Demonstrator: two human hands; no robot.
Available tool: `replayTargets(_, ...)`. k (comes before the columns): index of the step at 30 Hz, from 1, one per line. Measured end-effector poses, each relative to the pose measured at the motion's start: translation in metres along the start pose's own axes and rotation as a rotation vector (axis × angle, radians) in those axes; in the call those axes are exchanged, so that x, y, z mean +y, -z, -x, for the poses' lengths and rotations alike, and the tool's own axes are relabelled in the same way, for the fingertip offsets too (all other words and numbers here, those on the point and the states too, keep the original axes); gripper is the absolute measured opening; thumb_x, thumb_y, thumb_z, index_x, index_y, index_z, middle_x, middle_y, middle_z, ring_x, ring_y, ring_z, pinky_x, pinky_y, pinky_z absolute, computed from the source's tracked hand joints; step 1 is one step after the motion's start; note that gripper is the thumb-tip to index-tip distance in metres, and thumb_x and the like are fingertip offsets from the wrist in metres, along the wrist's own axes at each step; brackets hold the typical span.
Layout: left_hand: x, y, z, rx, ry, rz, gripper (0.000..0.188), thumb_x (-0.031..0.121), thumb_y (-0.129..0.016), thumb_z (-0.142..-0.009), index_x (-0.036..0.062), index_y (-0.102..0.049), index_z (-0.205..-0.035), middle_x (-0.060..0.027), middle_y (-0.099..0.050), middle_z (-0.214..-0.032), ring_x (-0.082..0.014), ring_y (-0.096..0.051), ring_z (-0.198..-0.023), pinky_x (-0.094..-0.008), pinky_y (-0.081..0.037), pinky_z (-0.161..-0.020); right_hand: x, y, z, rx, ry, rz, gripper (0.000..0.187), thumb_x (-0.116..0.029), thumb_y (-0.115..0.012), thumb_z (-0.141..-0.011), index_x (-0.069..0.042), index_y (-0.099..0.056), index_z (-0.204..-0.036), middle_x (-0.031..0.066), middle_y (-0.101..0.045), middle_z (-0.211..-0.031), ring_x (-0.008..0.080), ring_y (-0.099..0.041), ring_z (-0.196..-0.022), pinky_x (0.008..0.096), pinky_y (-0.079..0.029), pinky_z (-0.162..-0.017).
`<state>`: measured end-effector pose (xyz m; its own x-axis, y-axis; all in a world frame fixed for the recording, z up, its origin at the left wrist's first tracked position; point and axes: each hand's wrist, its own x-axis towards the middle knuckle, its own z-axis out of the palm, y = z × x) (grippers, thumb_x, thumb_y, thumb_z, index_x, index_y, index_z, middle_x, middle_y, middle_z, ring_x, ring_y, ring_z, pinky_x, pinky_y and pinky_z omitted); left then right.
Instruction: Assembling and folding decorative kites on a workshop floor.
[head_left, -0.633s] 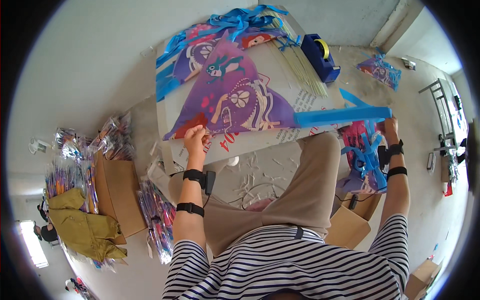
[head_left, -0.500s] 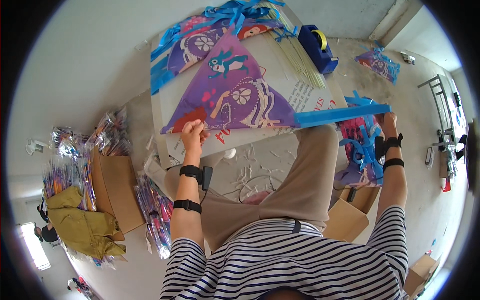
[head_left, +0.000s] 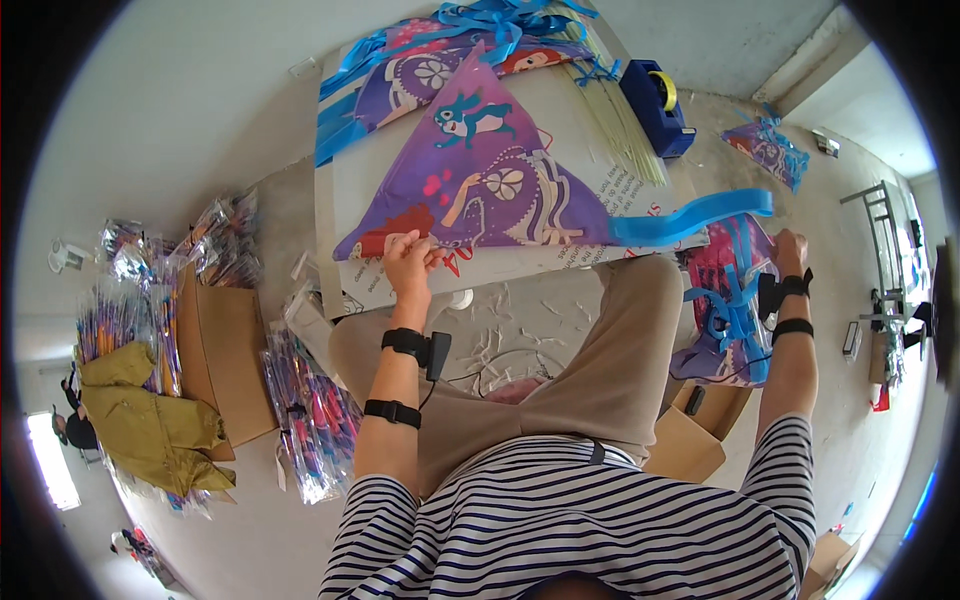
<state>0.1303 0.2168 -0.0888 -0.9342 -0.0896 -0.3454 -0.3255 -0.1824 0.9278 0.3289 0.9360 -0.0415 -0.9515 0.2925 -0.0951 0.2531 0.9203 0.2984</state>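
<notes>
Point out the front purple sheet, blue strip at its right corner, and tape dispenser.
Front purple sheet (head_left: 484,181), head view: middle of printed face.
Blue strip (head_left: 690,217), head view: midway along its length.
Tape dispenser (head_left: 655,120), head view: dark blue body.

Pale wall fills upper left; grey floor down the right, scuffed-looking; metal frame near right edge; window at lower left, blown-out white.
</notes>
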Motion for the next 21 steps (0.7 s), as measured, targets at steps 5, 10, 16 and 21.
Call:
replayTargets(5,-0.004,-0.012,0.015,0.041,-0.050,0.136,0.031,0.001,-0.069,-0.091,0.0038,-0.055,-0.119,-0.0109,-0.067,-0.103,-0.0255,-0.075,-0.082,-0.0359,-0.061,-0.070,-0.159,0.032,0.004,0.498,-0.167,-0.001,0.020,-0.009,-0.062,-0.090,-0.007,-0.073,-0.106,0.0207,-0.067,-0.127,0.0351,-0.064,-0.115,0.0441,-0.052,-0.096)
replayTargets(10,0.002,-0.010,0.021,0.033,-0.057,0.126,0.046,0.000,-0.067,-0.092,-0.0036,-0.053,-0.136,-0.0110,-0.068,-0.101,-0.0217,-0.074,-0.075,-0.0308,-0.060,-0.060,-0.445,0.100,0.048,0.396,0.484,-0.700,0.073,-0.029,-0.074,-0.089,-0.006,-0.045,-0.151,0.0164,-0.036,-0.162,0.0359,-0.030,-0.152,0.0514,-0.025,-0.123)
replayTargets(16,0.013,0.046,0.033,-0.059,0.120,-0.243,0.043,0.008,-0.073,-0.086,0.0026,-0.065,-0.127,-0.0090,-0.071,-0.086,-0.0198,-0.072,-0.070,-0.0313,-0.057,-0.057,-0.541,0.123,0.055,0.153,0.555,-0.551,0.076,-0.044,-0.068,-0.092,-0.013,-0.042,-0.156,0.0084,-0.034,-0.164,0.0331,-0.025,-0.154,0.0596,-0.020,-0.123)
replayTargets(21,0.045,0.084,-0.016,0.007,-0.477,-0.887,0.034,0.012,-0.074,-0.085,-0.0011,-0.070,-0.116,-0.0128,-0.075,-0.088,-0.0218,-0.074,-0.080,-0.0334,-0.057,-0.070,-0.534,0.113,0.053,0.256,0.608,-0.578,0.072,-0.039,-0.068,-0.093,-0.013,-0.044,-0.155,0.0062,-0.035,-0.164,0.0322,-0.027,-0.153,0.0598,-0.019,-0.123)
